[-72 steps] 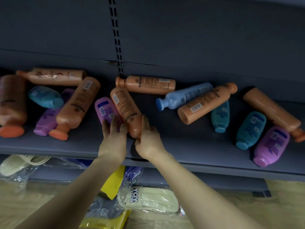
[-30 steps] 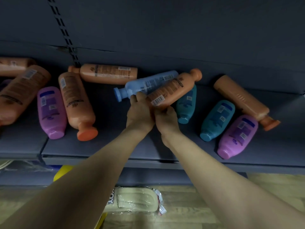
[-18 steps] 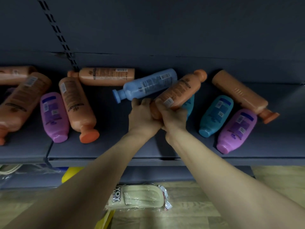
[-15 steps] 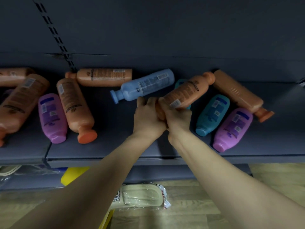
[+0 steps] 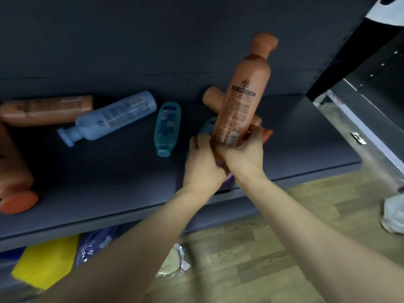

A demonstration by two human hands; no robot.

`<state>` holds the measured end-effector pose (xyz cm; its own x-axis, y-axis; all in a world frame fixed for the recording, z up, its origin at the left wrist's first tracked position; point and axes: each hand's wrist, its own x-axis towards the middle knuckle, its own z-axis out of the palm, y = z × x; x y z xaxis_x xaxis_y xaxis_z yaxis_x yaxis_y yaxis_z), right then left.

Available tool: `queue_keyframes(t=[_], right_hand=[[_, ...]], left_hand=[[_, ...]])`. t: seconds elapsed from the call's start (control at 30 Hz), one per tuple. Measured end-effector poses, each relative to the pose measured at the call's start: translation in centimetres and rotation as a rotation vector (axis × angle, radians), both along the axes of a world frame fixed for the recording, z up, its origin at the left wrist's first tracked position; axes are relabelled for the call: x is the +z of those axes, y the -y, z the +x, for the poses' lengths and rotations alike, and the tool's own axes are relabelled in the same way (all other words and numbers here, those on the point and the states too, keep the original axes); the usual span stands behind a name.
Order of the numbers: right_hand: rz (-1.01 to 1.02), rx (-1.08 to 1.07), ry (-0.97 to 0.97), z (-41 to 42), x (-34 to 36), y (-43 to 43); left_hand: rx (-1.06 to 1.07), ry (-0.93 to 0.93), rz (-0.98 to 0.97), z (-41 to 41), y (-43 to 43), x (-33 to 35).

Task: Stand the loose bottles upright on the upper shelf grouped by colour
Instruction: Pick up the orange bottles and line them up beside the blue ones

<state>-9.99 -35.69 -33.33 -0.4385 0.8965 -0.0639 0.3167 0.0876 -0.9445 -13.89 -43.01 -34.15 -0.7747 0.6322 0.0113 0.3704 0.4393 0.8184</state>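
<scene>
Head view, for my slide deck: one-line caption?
Left hand and right hand hold an orange bottle cap-up over the shelf.

**Shelf [image 5: 306,136]: clearances and obstructions**

Open:
- 1 broad bare strip along the front edge, running from the capped orange bottle [image 5: 13,167] at far left to the hands.
- 1 bare patch at the right end, up to the dark upright post [image 5: 349,62].
- Air above the lying bottles, before the back panel [image 5: 131,40].

Blocked:
- Light blue bottle [image 5: 107,119], lying slantwise mid-shelf.
- Teal bottle [image 5: 167,127], just right of it, with a narrow gap between.
- Back orange bottle [image 5: 46,110], lying along the panel.
- Held orange bottle [image 5: 242,95], upright, gripped at its base by left hand [image 5: 203,162] and right hand [image 5: 242,156].
- Rear orange bottle [image 5: 211,98], second teal bottle [image 5: 205,129] and purple bottle [image 5: 228,177], lying partly hidden around the hands.
</scene>
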Motion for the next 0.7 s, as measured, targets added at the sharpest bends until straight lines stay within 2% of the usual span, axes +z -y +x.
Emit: queue_keyframes(t=[0.33,0.7], right_hand=[[0.036,-0.191,0.001,7.3,-2.5,-6.4],[0.162,-0.111,0.112,7.1,-5.0,-7.4]], left_hand=[[-0.392,0.054,-0.006,5.4,-6.8,-1.4],[-0.486,0.086,-0.177,4.4,-7.5,-3.1]])
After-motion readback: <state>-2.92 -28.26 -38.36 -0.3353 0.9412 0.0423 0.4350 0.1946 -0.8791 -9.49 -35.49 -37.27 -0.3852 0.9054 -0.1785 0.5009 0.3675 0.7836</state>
